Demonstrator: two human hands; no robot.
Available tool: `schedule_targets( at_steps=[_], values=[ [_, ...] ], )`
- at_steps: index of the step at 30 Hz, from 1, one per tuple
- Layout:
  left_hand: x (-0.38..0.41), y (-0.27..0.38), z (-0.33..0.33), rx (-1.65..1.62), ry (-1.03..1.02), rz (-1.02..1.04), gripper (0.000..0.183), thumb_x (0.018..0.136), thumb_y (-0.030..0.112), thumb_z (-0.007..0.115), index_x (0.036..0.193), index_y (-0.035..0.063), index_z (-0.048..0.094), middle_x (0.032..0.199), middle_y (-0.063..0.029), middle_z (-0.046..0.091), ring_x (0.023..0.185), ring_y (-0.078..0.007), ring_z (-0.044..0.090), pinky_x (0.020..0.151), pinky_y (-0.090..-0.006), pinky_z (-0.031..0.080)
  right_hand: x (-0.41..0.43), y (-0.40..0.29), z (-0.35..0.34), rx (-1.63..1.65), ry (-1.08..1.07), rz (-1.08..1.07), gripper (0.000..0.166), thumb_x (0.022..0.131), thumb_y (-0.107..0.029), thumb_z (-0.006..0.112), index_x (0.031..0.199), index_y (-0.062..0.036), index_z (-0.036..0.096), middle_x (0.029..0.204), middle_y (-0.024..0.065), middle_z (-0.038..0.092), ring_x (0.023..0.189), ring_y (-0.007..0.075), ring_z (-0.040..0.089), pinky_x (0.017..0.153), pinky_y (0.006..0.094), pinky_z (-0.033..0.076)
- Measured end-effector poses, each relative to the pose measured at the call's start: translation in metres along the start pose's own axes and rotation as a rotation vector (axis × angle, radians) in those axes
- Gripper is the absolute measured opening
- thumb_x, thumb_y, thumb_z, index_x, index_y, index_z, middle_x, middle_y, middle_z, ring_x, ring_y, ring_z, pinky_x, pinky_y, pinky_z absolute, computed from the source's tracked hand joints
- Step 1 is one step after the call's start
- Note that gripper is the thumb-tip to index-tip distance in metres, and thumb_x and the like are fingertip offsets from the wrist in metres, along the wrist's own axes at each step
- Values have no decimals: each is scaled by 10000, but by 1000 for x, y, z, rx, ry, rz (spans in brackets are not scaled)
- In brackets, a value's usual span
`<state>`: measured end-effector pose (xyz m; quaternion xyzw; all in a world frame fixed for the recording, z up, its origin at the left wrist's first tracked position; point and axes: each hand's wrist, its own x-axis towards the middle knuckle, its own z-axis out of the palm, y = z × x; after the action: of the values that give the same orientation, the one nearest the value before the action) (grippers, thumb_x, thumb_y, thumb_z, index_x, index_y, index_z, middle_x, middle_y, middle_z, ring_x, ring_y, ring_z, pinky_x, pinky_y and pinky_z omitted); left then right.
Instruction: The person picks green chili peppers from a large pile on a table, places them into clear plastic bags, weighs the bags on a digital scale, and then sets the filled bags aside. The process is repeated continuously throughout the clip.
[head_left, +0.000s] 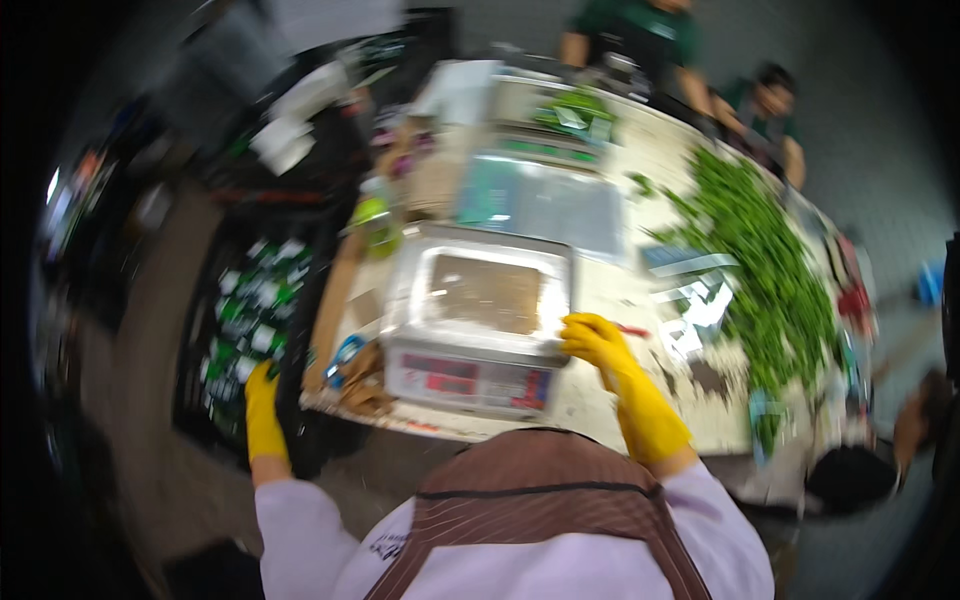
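Observation:
Straight before me on the table is a digital weighing scale (480, 292) with a bare steel pan. My right hand (600, 349), in a yellow rubber glove, is at the right edge of that pan with its fingers bent; blur hides whether they grip it. Down to the left, my gloved left hand (262, 397) reaches into a black plastic crate (182, 375) of small green packs with white labels (259, 300). Its fingertips are among the packs, and whether one is held cannot be told. A heap of long green leafy vegetables (772, 277) covers the table's right side.
Clear plastic bags (697, 300) lie beside the greens, with more plastic film (540, 202) behind my scale. A second scale (547, 142) bears bagged greens. Blue tape (345, 360) and brown paper (367, 379) sit at the near left corner. Several people stand around the table.

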<state>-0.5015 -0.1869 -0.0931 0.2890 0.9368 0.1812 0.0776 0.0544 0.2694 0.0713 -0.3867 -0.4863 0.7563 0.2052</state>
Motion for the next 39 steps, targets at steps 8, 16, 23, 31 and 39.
schedule_targets(
  at_steps=[8, 16, 23, 31, 39],
  values=[
    [35, 103, -74, -572, 449, -170, 346, 953, 232, 661, 1211, 4, 625, 1152, -98, 650, 1046, -212, 595, 920, -329, 457, -54, 1, -39, -248, 123, 7, 353, 919, -184, 687, 1219, -13, 614, 1094, 112, 676, 1001, 193, 650, 886, 311, 510],
    [-47, 403, -51, -840, 172, 327, 202, 977, 131, 627, 1141, 24, 674, 1103, -52, 684, 991, -138, 620, 884, -271, 470, -58, 73, -183, -1015, 774, -490, 473, 771, -83, 697, 1238, -78, 619, 1241, 175, 615, 1110, 350, 584, 967, 420, 462],
    [-136, 602, 52, -845, -368, 695, 244, 919, 143, 700, 1147, 57, 693, 1122, -88, 692, 1049, -185, 630, 928, -310, 487, -51, 70, -282, -1555, 900, -635, 298, 807, -113, 565, 1079, -142, 682, 1168, 111, 644, 1072, 316, 585, 972, 467, 415],
    [-176, 716, 151, -1305, -1625, -255, 607, 984, 455, 540, 1451, 88, 414, 1416, -161, 519, 1251, -292, 547, 1051, -460, 457, -50, -14, -206, -1136, 436, -1127, 209, 725, -96, 660, 933, -104, 684, 879, 78, 682, 831, 294, 645, 782, 400, 503],
    [-172, 721, 193, -1375, -1034, -580, 299, 1005, 192, 533, 1276, 81, 597, 1284, -132, 628, 1172, -324, 614, 961, -498, 534, -132, 85, -172, -612, 497, -630, 399, 879, -321, 703, 1200, -102, 613, 1213, 113, 633, 1135, 273, 591, 1044, 470, 413]
  ],
)
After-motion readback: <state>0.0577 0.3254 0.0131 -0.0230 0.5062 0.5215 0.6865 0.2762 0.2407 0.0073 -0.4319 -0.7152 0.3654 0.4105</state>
